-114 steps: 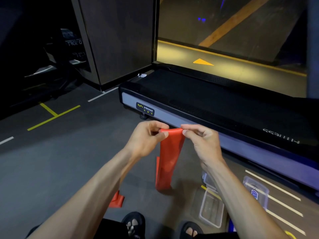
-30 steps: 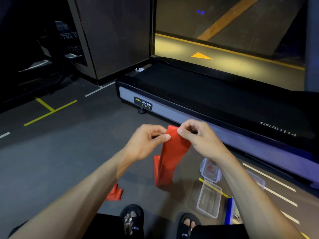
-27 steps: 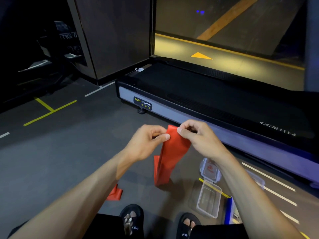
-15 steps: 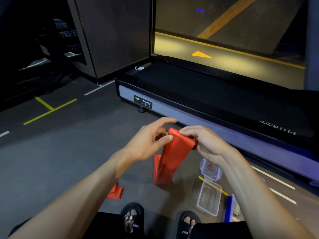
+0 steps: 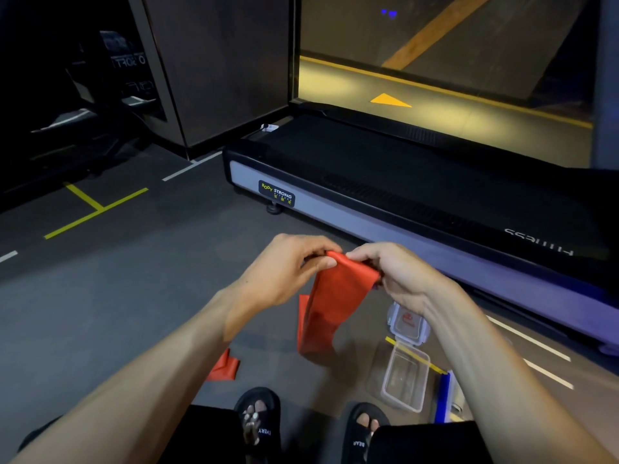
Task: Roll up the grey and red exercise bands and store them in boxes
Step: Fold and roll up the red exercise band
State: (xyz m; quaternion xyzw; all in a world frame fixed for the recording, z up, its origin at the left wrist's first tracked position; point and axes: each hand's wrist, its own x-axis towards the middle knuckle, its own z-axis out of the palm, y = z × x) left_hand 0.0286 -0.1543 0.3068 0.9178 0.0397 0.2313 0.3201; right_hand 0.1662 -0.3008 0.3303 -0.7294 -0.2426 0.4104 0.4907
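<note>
Red band [image 5: 338, 296] hangs from both hands down to the floor [image 5: 117, 296]. Left hand [image 5: 284, 269] and right hand [image 5: 398, 276] each pinch its top edge. Clear box [image 5: 407, 380] sits open on the floor beneath the right forearm.

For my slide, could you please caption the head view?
Both hands, left hand and right hand, pinch the red band's top end above an open clear box.

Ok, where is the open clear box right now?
In the head view, the clear box sits on the floor at lower right, beside the right forearm, just below its detached lid and right of the hanging red band.
</note>
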